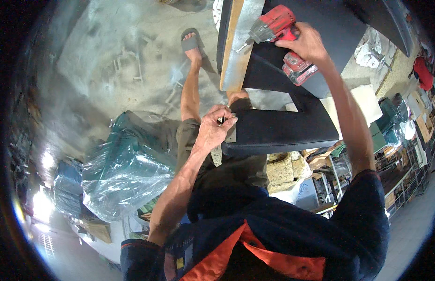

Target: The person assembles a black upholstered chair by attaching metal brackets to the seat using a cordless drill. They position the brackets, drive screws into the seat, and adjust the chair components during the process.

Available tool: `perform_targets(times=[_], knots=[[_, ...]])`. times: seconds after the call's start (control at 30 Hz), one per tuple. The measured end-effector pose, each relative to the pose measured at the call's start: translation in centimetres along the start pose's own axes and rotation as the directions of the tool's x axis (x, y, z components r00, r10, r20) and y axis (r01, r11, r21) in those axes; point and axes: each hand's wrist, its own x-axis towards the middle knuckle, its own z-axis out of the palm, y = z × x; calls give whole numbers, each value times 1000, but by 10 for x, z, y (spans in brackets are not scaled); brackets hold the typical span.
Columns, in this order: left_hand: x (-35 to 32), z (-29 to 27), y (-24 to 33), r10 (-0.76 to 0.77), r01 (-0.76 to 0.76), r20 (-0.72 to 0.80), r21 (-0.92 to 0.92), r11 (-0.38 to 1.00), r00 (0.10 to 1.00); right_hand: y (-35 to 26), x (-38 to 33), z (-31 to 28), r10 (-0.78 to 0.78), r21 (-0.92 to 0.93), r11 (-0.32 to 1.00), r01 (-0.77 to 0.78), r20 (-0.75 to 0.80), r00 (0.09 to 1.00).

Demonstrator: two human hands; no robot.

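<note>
While gripped by right hand (307, 43), red drill (284, 35), seemingly on panel (278, 129).

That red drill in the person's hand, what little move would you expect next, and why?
Probably a short push of the red drill forward, so its bit meets the metal strip on the dark upholstered piece. The right hand aims the bit at the strip, with its tip close to or at the metal. The left hand steadies the piece's near end at a small metal bracket.
</note>
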Motion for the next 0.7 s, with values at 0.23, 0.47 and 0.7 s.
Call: perform_targets(times=[0.23,0.47,0.7], knots=[[2,-5,4,16,-16,31,11,1000,999,-100,-120,51,-256,512,858,42,356,899],[1,-12,8,-43,45,43,-34,998,998,-120,-160,114,11,815,345,-465,492,871],[9,-6,13,2,8,-80,127,992,997,-129,-158,124,321,668,389,-635,547,773]])
